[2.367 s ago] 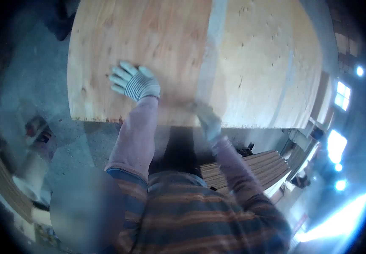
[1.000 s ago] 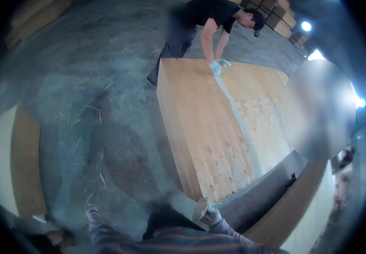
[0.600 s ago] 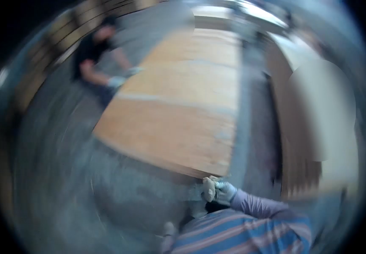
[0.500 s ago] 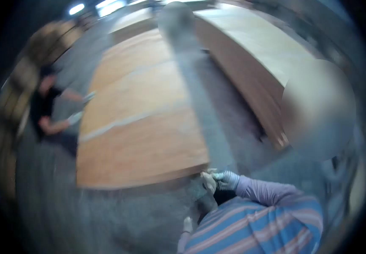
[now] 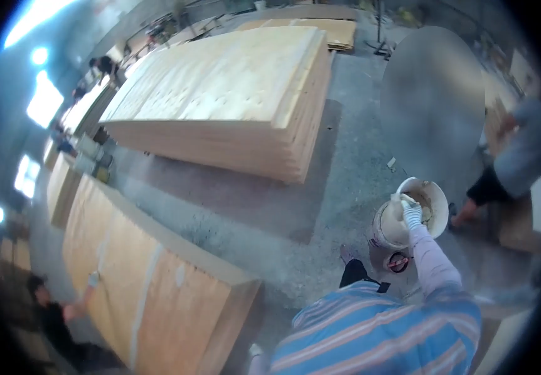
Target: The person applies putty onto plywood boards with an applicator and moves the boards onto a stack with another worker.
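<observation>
My right hand (image 5: pixel 412 214), in a pale striped-cuff glove, reaches over the mouth of a white bucket (image 5: pixel 387 226). It is closed on a pale flat tool (image 5: pixel 399 201), whose far edge is hard to make out. Pale material (image 5: pixel 427 215) shows inside the bucket beside the glove. My left hand (image 5: pixel 255 350), also gloved, hangs low at the bottom edge near the corner of the plywood stack (image 5: pixel 186 300); its fingers are too hidden to read. A small dark round container (image 5: pixel 397 262) with something red in it stands on the floor below the bucket.
A larger plywood stack (image 5: pixel 220 81) lies across the floor ahead. At lower left a co-worker (image 5: pixel 58 325) reaches a gloved hand onto the near stack. Another person (image 5: pixel 520 150) is at the right, near boards. More people and stacks are at the far left.
The view has swung right, away from the near stack, which now lies lower left. My right hand has moved with the pale tool from the stack's corner to the bucket.
</observation>
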`<act>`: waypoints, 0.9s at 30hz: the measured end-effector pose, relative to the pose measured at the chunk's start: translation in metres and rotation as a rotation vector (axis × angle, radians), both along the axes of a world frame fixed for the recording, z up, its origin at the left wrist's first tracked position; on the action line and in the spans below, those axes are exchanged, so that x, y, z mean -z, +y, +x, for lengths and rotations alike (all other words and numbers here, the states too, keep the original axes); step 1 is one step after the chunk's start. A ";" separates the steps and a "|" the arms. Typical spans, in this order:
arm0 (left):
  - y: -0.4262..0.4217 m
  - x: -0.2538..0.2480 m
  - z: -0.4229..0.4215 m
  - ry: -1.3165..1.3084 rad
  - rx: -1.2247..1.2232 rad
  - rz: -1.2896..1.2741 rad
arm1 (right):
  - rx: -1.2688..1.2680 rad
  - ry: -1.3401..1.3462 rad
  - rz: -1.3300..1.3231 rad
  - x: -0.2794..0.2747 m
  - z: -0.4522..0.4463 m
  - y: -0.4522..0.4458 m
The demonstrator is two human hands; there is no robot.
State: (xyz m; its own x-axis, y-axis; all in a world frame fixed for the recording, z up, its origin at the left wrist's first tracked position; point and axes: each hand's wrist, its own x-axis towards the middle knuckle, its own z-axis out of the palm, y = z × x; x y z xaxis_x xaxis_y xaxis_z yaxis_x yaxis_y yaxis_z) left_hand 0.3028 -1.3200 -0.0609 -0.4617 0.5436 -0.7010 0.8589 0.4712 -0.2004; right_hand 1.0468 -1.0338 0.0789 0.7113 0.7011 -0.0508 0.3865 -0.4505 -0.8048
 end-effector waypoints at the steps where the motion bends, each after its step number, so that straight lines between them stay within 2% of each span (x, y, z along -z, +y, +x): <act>1: 0.031 0.005 0.024 -0.026 0.061 0.006 | -0.008 -0.058 0.054 -0.003 0.014 -0.014; 2: 0.065 0.012 0.049 -0.071 0.131 0.019 | 0.019 -0.103 0.118 0.022 0.037 -0.020; 3: 0.101 0.021 0.077 -0.165 0.205 0.070 | 0.036 -0.151 0.181 0.071 0.074 -0.026; 4: 0.137 0.023 0.109 -0.258 0.281 0.119 | 0.036 0.000 0.238 0.104 0.092 -0.025; 5: 0.159 0.024 0.141 -0.486 0.172 0.237 | -0.008 0.090 0.187 0.132 0.110 -0.036; 6: 0.192 -0.009 0.190 -0.726 0.063 0.329 | -0.044 -0.169 -0.021 0.149 0.120 -0.048; 7: 0.217 -0.058 0.239 -1.015 -0.352 0.259 | -0.109 0.017 -0.099 0.106 0.108 -0.049; 8: 0.242 -0.108 0.289 -1.212 -0.812 0.198 | -0.134 -0.151 -0.241 0.159 0.126 -0.062; 9: 0.249 -0.111 0.299 -1.176 -0.788 0.216 | -0.261 -0.234 -0.587 0.128 0.117 -0.048; 10: 0.257 -0.110 0.299 -1.139 -0.758 0.232 | -0.269 -0.204 -0.634 0.182 0.124 -0.069; 11: 0.262 -0.108 0.291 -1.100 -0.720 0.243 | -0.404 -0.154 -0.747 0.198 0.134 -0.075; 12: 0.261 -0.106 0.278 -0.991 -0.567 0.281 | -0.535 -0.104 -0.857 0.209 0.131 -0.076; 13: 0.256 -0.105 0.259 -0.885 -0.412 0.310 | -0.510 -0.036 -0.820 0.202 0.129 -0.076; 15: 0.246 -0.066 0.201 -0.771 -0.729 0.249 | -0.368 0.152 -0.794 0.203 0.127 -0.079; 16: 0.217 -0.009 0.145 -0.744 -0.813 0.200 | -0.272 0.001 -0.827 0.221 0.131 -0.087; 17: 0.205 0.017 0.109 -0.712 -0.897 0.154 | -0.178 -0.158 -0.854 0.237 0.135 -0.094; 18: 0.199 0.007 0.104 -0.708 -1.154 0.259 | -0.084 -0.322 -0.869 0.243 0.136 -0.090; 19: 0.197 -0.014 0.107 -0.697 -1.420 0.408 | -0.006 -0.237 -0.859 0.201 0.123 -0.078; 20: 0.189 -0.028 0.106 -0.666 -1.651 0.579 | 0.037 -0.267 -0.829 0.171 0.107 -0.060; 23: 0.187 -0.025 0.055 -0.887 -2.049 0.643 | 0.032 -0.392 -0.798 0.115 0.061 -0.025; 27: 0.211 -0.016 -0.020 -1.050 -2.117 0.803 | -0.082 -0.458 -0.920 0.063 -0.035 0.023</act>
State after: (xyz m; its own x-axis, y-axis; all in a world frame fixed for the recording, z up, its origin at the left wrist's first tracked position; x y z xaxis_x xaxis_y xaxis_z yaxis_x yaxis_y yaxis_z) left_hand 0.2827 -1.1091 -0.0450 -0.2936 0.2014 -0.9345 -0.9290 0.1701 0.3285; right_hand 1.0123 -1.0112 0.0163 0.7493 0.5752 -0.3283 0.6267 -0.7761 0.0705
